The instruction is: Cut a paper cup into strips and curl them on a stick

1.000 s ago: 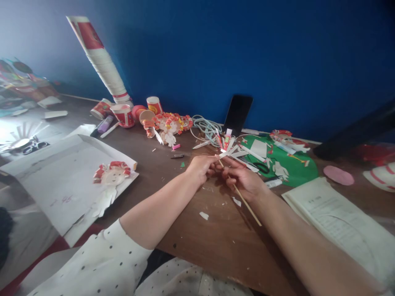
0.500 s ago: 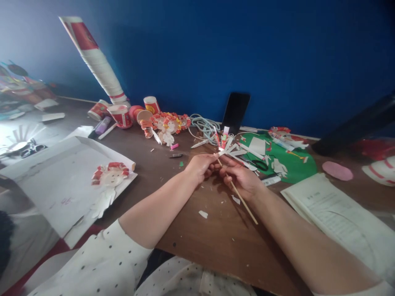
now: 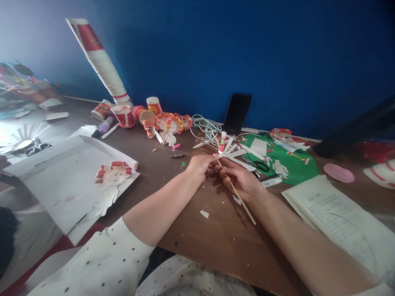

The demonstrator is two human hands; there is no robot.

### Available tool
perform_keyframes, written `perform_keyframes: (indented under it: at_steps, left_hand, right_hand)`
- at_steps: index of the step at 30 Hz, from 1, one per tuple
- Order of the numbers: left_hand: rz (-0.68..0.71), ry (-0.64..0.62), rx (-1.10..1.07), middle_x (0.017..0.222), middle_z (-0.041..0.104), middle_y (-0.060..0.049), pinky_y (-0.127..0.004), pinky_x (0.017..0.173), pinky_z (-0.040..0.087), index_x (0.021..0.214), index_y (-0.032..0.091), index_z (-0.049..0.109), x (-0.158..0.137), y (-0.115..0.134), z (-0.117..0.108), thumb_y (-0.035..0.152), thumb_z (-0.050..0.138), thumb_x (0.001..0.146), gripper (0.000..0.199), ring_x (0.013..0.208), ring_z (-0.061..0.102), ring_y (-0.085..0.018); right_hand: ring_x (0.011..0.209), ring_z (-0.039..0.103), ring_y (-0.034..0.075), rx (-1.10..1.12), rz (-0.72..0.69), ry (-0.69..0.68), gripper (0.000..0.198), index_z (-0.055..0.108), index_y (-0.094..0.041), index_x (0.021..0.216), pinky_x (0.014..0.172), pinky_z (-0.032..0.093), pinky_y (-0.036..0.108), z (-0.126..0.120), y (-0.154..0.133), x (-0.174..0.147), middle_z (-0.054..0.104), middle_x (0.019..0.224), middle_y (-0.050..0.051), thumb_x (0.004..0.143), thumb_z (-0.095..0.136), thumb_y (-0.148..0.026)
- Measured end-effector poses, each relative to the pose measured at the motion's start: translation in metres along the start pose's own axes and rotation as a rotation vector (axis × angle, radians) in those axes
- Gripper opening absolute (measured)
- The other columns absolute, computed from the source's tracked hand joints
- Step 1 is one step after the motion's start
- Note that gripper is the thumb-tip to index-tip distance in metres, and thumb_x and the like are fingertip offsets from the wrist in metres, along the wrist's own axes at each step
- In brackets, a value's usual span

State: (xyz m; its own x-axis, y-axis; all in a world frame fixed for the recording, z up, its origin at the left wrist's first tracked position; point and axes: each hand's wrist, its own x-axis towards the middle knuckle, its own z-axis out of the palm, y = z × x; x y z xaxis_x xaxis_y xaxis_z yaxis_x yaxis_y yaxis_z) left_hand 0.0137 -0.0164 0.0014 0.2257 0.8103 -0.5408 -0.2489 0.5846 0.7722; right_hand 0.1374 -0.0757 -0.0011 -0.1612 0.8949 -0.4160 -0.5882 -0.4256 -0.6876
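Close together over the table's middle, both hands are closed. My left hand (image 3: 200, 167) pinches the near edge of a paper cup cut into strips (image 3: 235, 153), which fan out away from me, some white and some red. A thin wooden stick (image 3: 242, 202) runs through the fingers of my right hand (image 3: 242, 180); its lower end points toward me and its upper end lies at the strips' base. Fingers partly hide where stick and paper meet. White paper scraps (image 3: 204, 213) lie on the table below my hands.
A black phone (image 3: 237, 113) leans on the blue wall. Scissors (image 3: 261, 166) and cutouts lie by a green sheet (image 3: 304, 168). Open pages (image 3: 336, 209) are at right. Left are a white paper bag (image 3: 52, 172), paper cups (image 3: 123, 116) and a tall leaning cup stack (image 3: 105, 68).
The view has shifted slightly, so the surroundings sit a little further right. Both hands keep their grip, and the fanned strips have turned slightly.
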Motion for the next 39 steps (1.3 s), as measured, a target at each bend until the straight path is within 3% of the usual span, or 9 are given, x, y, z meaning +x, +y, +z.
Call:
perform_keyframes:
  at_steps: [6, 12, 19, 24, 30, 39]
  left_hand:
    - [-0.011, 0.012, -0.022, 0.042, 0.042, 0.004, -0.017, 0.035, 0.016, 0.057, 0.013, 0.051, -0.0022, 0.0024, 0.0018, 0.015, 0.070, 0.074, 0.026, 0.032, 0.034, -0.002]
    - [-0.008, 0.044, 0.025, 0.041, 0.040, 0.005, -0.017, 0.035, 0.015, 0.059, 0.015, 0.049, -0.0004, 0.0021, 0.0023, 0.020, 0.069, 0.075, 0.027, 0.030, 0.031, -0.002]
    - [0.025, 0.027, 0.077, 0.041, 0.038, 0.006, -0.017, 0.035, 0.014, 0.059, 0.015, 0.051, 0.0011, -0.0019, 0.0003, 0.027, 0.074, 0.072, 0.029, 0.031, 0.028, -0.001]
    - [0.045, 0.010, 0.151, 0.050, 0.050, 0.000, -0.018, 0.036, 0.014, 0.063, 0.012, 0.058, -0.0007, 0.0014, -0.0016, 0.034, 0.070, 0.076, 0.028, 0.034, 0.032, -0.002]
    - [0.040, -0.035, 0.162, 0.055, 0.056, -0.003, -0.016, 0.036, 0.016, 0.067, 0.011, 0.063, -0.0040, 0.0050, -0.0028, 0.022, 0.068, 0.077, 0.016, 0.035, 0.036, -0.001]
    - [-0.019, -0.178, -0.032, 0.051, 0.053, -0.002, -0.011, 0.034, 0.023, 0.064, 0.011, 0.058, 0.0004, 0.0016, -0.0031, 0.011, 0.053, 0.085, 0.022, 0.035, 0.040, -0.002]
  right_hand:
    - [0.056, 0.061, 0.004, 0.060, 0.052, -0.036, 0.051, 0.060, -0.023, 0.116, 0.042, 0.046, 0.007, 0.0009, -0.0001, 0.0003, 0.065, 0.084, 0.000, 0.073, 0.055, 0.003]
    - [0.052, 0.057, 0.002, 0.118, 0.057, -0.014, 0.050, 0.056, -0.022, 0.120, 0.033, 0.032, 0.002, 0.0016, 0.0022, 0.0022, 0.063, 0.080, 0.002, 0.077, 0.052, 0.003]
    - [0.050, 0.054, 0.003, 0.067, 0.018, 0.031, 0.051, 0.056, -0.020, 0.119, 0.029, 0.027, 0.004, 0.0017, 0.0032, 0.0012, 0.062, 0.078, 0.002, 0.074, 0.054, 0.003]
    - [0.047, 0.051, 0.002, 0.049, 0.011, 0.019, 0.046, 0.059, -0.019, 0.113, 0.028, 0.026, 0.004, 0.0015, -0.0003, 0.0009, 0.061, 0.076, 0.001, 0.074, 0.051, 0.004]
    - [0.046, 0.050, 0.001, 0.055, 0.006, 0.025, 0.045, 0.057, -0.018, 0.113, 0.028, 0.025, 0.004, -0.0007, -0.0051, 0.0009, 0.059, 0.075, 0.001, 0.074, 0.050, 0.004]
    - [0.047, 0.051, 0.001, 0.091, 0.012, 0.019, 0.049, 0.058, -0.020, 0.115, 0.028, 0.027, 0.003, 0.0010, -0.0043, 0.0000, 0.059, 0.076, 0.001, 0.075, 0.044, 0.006]
